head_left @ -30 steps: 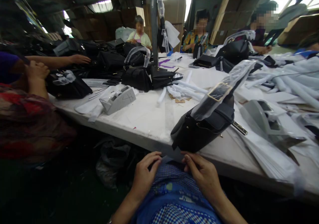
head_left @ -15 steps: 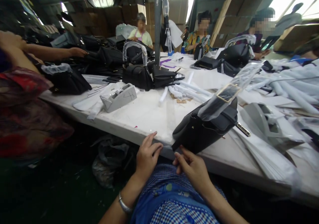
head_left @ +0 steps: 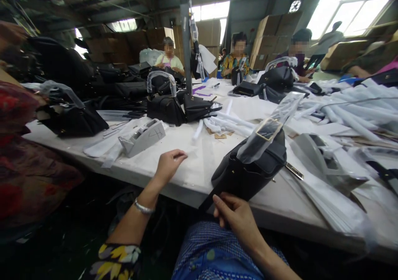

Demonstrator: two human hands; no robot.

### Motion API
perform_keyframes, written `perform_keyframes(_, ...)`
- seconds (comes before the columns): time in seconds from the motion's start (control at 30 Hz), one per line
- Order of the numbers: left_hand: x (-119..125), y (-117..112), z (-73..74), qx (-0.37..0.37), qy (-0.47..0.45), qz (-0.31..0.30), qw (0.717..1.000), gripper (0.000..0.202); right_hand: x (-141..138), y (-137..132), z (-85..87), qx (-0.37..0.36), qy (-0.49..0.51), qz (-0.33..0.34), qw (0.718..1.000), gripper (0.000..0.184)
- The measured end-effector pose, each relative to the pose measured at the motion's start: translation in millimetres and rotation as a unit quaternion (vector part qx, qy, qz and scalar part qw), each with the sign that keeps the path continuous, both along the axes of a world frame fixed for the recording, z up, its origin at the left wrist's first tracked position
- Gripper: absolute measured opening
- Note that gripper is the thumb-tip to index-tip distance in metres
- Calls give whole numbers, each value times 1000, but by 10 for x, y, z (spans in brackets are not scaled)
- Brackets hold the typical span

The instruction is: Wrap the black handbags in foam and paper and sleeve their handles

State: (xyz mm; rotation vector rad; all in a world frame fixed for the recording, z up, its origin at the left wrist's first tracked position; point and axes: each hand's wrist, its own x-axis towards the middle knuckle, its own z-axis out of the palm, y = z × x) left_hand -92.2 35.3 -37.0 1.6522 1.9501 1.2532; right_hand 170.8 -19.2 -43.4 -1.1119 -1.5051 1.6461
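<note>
A black handbag (head_left: 245,172) leans on the table's front edge, its handle (head_left: 270,128) wrapped in clear plastic with a gold buckle showing through. From its lower left a flat black strap (head_left: 207,199) slants down over the edge. My right hand (head_left: 238,215) is closed at the strap, thumb and fingers bent together beside the bag's base. Left of the bag, my left hand (head_left: 169,164) hovers above the white table, thumb and fingertips pinched. Something faint and see-through shows at those fingertips; I cannot make it out. A grey tape dispenser (head_left: 146,137) stands beyond this hand.
Another grey dispenser (head_left: 326,159) stands at right, among white sheets and padded rolls (head_left: 367,114). More black handbags (head_left: 166,105) stand farther back near a metal post (head_left: 186,47). A co-worker in a red floral garment (head_left: 27,168) is at left beside another bag (head_left: 74,118). Others sit across the table.
My left hand has moved away from the bag, leftward and up over the table, and its fingers have closed into a pinch. More of the strap shows, reaching lower left. The view has shifted.
</note>
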Motion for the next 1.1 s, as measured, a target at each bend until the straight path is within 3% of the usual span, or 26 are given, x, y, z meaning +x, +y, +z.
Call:
perform_keyframes(0.1,-314,388,217,4,-16,20,1000,10,2,-2,11,38,-19,8,999,48)
perform_keyframes(0.2,-363,459,358,20,-54,32,998,20,7,3,32,65,-19,-5,998,43)
perform_keyframes(0.27,-243,298,389,9,-94,8,995,29,9,5,71,65,-2,-3,998,41)
perform_keyframes(0.4,154,-286,338,-61,-173,-55,982,42,4,2,164,79,31,15,996,42)
perform_keyframes(0.5,391,-699,225,-104,-255,-45,960,43,19,-9,173,60,28,30,997,40)
perform_keyframes(0.63,517,-1087,18,-138,-353,-19,925,35,73,-44,134,24,43,36,998,35)
perform_keyframes(0.83,547,-1453,-182,-164,-369,6,915,31,109,-111,166,32,49,0,998,29)
perform_keyframes(1.1,614,-1643,-234,-184,-324,11,928,28,3,-140,207,70,62,-50,994,27)
